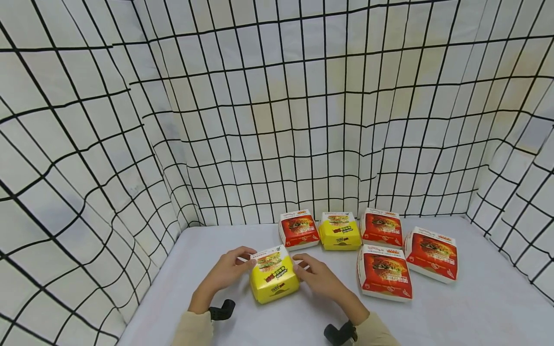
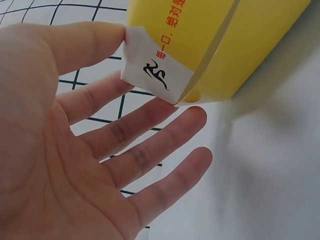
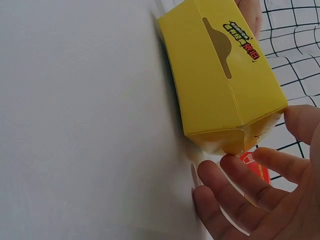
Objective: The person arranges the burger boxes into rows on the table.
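A yellow burger box [image 1: 274, 276] with a burger picture on its lid is between my two hands in the head view, turned slightly askew. At its left end, my left hand [image 1: 231, 270] pinches a corner between thumb and index finger; the other fingers are spread, as the left wrist view shows. My right hand [image 1: 319, 276] holds the opposite end, its thumb [image 3: 301, 122] at the top edge and its fingertips under the end flap. The yellow front of the box [image 3: 220, 75] faces the right wrist camera. Whether its base touches the table cannot be told.
Behind stand a red burger box [image 1: 299, 229], another yellow box [image 1: 340, 231] and a second red box [image 1: 382, 228]. Two more red boxes [image 1: 385, 273] [image 1: 432, 253] lie to the right. A black-gridded white wall [image 1: 277, 115] surrounds the white table [image 1: 303, 322].
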A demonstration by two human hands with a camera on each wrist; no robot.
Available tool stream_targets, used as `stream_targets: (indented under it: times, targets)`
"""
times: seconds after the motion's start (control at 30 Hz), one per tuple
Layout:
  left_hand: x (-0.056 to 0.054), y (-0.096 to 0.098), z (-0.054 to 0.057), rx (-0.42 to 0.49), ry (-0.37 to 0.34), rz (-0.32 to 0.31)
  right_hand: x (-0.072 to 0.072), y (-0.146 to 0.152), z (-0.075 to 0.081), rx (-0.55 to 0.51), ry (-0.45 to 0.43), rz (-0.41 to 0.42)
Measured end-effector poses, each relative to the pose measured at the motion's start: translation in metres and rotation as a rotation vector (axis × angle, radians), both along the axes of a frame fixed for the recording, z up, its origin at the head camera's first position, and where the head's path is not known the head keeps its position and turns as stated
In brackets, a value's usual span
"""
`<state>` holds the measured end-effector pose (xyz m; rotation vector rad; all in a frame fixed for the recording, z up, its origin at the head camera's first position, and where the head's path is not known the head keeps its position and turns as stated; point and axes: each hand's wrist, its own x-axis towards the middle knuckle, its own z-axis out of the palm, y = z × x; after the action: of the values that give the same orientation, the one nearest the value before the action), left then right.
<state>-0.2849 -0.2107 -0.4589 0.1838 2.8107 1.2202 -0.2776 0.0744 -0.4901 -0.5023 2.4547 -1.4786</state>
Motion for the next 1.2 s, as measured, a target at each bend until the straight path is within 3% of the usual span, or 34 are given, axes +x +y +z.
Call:
stream_targets:
  times: [0.3, 0.6, 0.77, 1.2]
  targets:
    - [0.001, -0.004, 0.003, -0.001, -0.005, -0.025, -0.003, 0.004, -0.001, 0.002, -0.003, -0.022]
    - [0.002, -0.007, 0.005, 0.01, -0.098, -0.076, -0.002, 0.005, -0.001, -0.002, -0.017, 0.002]
    - [0.003, -0.004, 0.004, 0.014, -0.102, -0.073, -0.002, 0.007, 0.001, 0.012, -0.037, 0.015]
    - [0.002, 0.0, 0.0, 0.062, -0.091, -0.161, -0.001, 0.013, 0.003, -0.013, -0.061, 0.082]
